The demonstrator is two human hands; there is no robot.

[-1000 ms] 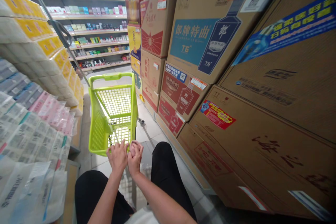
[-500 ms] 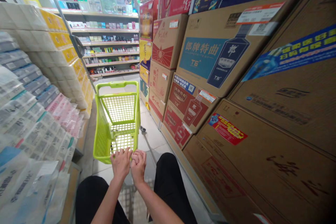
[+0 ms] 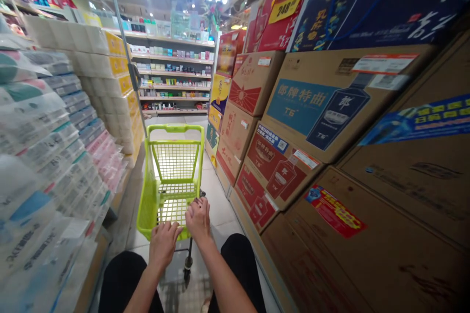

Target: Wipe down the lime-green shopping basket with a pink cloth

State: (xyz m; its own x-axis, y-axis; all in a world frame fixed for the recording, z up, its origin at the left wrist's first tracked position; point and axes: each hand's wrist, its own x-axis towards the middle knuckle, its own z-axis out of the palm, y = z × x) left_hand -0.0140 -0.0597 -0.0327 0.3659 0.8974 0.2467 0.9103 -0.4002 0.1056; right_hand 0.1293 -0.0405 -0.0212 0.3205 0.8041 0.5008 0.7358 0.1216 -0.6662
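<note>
A lime-green shopping cart (image 3: 147, 200) with a grid-patterned basket stands in front of my knees, its basket holding nothing that I can see. My left hand (image 3: 163, 242) is wrapped over the near rim of the cart. At the near right corner, my right hand (image 3: 198, 219) grips the side rim, its fingers curled and pointing forward. A dark caster wheel (image 3: 187, 263) shows under the near right side of the cart. My palms and the undersides of my fingers are hidden.
Stacked cartons (image 3: 293, 107) line the right side of the aisle. Plastic-wrapped paper packs (image 3: 58, 142) and yellow-and-white bundles (image 3: 110, 73) are piled on the left, beside a metal pole (image 3: 123, 19). Shelves of small boxed goods (image 3: 176, 68) stand at the far end.
My hands, close together before, are now apart. The right one has moved forward along the rim at the corner. My view has tilted up, showing a lit sign, and the cart's near wheel is visible.
</note>
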